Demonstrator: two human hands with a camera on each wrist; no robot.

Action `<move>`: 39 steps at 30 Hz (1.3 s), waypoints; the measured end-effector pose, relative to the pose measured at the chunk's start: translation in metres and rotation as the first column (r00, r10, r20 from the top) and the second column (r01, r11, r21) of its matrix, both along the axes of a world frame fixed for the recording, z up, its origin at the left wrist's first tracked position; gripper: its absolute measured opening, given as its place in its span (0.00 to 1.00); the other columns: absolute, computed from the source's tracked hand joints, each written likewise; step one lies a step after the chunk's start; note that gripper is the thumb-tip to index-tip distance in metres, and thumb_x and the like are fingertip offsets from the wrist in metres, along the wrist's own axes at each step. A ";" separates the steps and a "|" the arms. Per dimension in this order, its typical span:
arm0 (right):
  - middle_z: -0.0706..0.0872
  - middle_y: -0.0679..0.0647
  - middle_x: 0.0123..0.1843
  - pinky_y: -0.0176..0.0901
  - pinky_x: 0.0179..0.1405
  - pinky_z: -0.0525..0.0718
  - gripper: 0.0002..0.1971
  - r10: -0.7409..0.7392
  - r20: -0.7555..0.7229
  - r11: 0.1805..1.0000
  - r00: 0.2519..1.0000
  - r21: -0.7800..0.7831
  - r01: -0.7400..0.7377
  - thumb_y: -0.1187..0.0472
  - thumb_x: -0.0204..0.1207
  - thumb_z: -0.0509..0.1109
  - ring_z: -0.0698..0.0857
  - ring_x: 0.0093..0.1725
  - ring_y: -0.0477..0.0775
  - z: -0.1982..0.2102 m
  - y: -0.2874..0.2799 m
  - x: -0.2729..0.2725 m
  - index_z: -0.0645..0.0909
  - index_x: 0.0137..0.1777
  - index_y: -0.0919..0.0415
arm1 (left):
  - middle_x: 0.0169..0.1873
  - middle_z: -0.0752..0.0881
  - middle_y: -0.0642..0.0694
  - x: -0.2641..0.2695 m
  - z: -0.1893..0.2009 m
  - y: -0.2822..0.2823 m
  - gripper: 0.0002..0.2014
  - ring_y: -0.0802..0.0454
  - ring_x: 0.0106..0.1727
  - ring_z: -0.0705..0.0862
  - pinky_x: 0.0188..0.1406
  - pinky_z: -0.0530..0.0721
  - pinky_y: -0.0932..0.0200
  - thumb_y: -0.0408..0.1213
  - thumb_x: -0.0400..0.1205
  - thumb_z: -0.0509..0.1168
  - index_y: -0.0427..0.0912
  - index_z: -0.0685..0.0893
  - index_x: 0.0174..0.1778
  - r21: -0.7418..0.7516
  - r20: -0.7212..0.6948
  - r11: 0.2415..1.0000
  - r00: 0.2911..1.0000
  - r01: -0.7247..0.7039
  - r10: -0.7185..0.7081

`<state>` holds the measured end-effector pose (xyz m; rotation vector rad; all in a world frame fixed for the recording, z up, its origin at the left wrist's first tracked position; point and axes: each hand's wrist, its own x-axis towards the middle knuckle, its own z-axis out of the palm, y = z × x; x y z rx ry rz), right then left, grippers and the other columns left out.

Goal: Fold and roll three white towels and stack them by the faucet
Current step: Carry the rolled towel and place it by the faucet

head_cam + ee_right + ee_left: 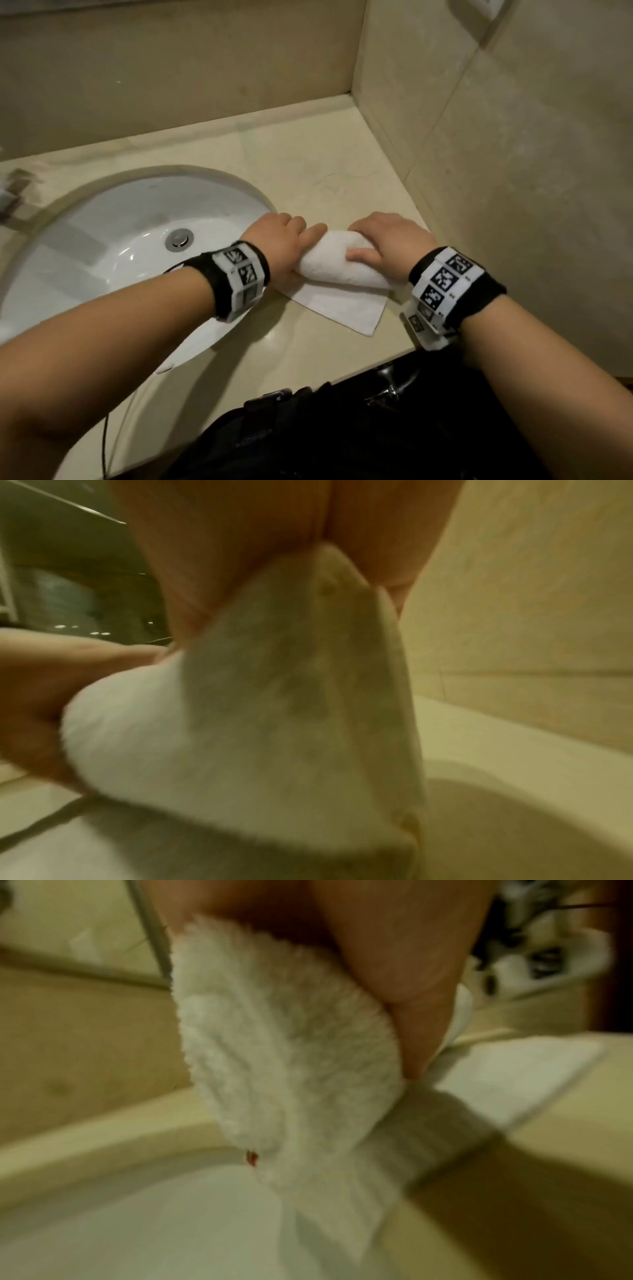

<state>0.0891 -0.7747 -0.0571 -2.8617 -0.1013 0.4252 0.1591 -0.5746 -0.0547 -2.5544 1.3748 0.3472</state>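
Observation:
One white towel lies on the beige counter to the right of the sink, partly rolled, with a flat tail spread toward me. My left hand grips the roll's left end, fingers curled over the top. My right hand grips the right end, thumb on the near side. In the left wrist view the roll's fluffy end sits under my fingers. In the right wrist view the roll fills the frame beneath my fingers. No other towel is in view.
The white sink basin with its metal drain lies close to my left hand. Part of the faucet shows at the far left edge. Tiled walls close the counter at the back and right.

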 end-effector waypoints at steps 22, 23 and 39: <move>0.68 0.56 0.76 0.51 0.76 0.57 0.51 0.130 0.112 0.978 0.985 -0.181 -0.108 0.36 0.58 0.74 0.66 0.74 0.59 -0.017 -0.005 0.015 0.57 0.78 0.54 | 0.48 0.84 0.57 0.049 -0.011 0.010 0.35 0.57 0.44 0.85 0.43 0.82 0.61 0.51 0.64 0.76 0.54 0.70 0.66 0.063 -0.692 0.919 0.647 -0.390 0.322; 0.69 0.57 0.76 0.51 0.76 0.57 0.50 0.137 0.100 0.978 0.985 -0.172 -0.119 0.40 0.59 0.76 0.66 0.74 0.58 -0.020 -0.007 0.014 0.57 0.78 0.54 | 0.46 0.85 0.58 0.048 -0.012 0.011 0.33 0.61 0.41 0.86 0.38 0.84 0.65 0.48 0.65 0.77 0.53 0.72 0.65 0.087 -0.758 0.900 0.558 -0.427 0.337; 0.84 0.48 0.55 0.44 0.45 0.76 0.32 0.117 -0.293 0.983 0.949 -0.105 -0.154 0.34 0.57 0.74 0.83 0.52 0.55 0.000 -0.011 0.044 0.75 0.60 0.46 | 0.52 0.84 0.55 0.035 -0.016 0.038 0.44 0.61 0.42 0.84 0.36 0.79 0.67 0.58 0.61 0.75 0.65 0.59 0.71 -0.072 -0.620 0.936 0.751 -0.344 0.228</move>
